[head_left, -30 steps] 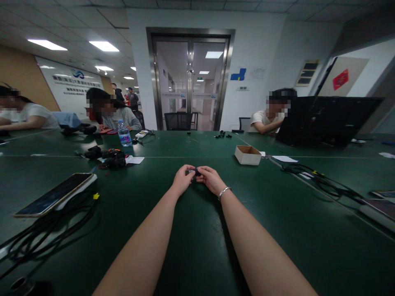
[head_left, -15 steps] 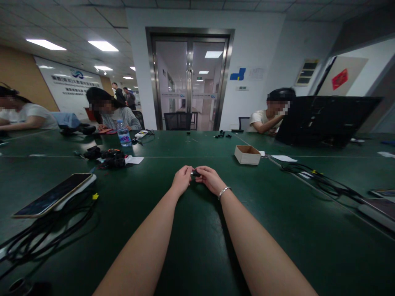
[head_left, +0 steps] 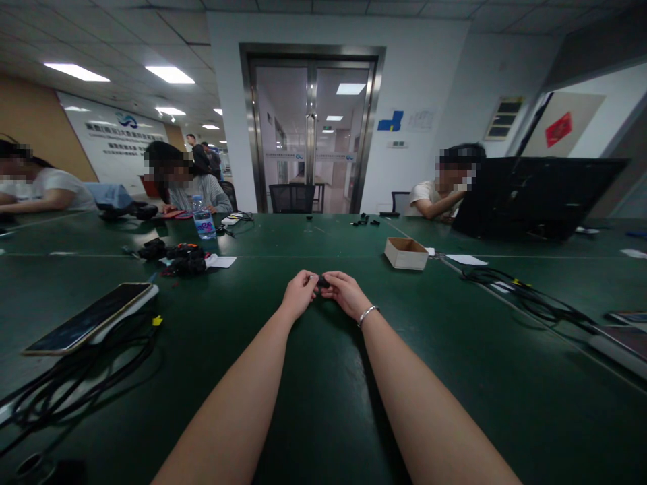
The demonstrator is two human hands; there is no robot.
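Over the green table (head_left: 323, 377), my two hands meet in front of me. A small black piece (head_left: 322, 281), too small to name, sits between their fingertips. My right hand (head_left: 346, 292), with a silver bracelet (head_left: 367, 315) at its wrist, pinches this piece from the right. Close against its other side, my left hand (head_left: 300, 292) has its thumb and fingers pressed together. A tiny pale bit shows at the left fingertips, but what it belongs to is hidden.
An open box (head_left: 406, 254) stands ahead to the right. On the left lie a phone (head_left: 94, 318), black cables (head_left: 85, 374) and black gear (head_left: 176, 257) near a water bottle (head_left: 203, 221). A monitor (head_left: 536, 195) and more cables (head_left: 526, 293) are right. Several people sit across.
Between my fingertips, the silver part that showed beside the black piece is now mostly out of sight, and more black shows. My hands have barely moved.
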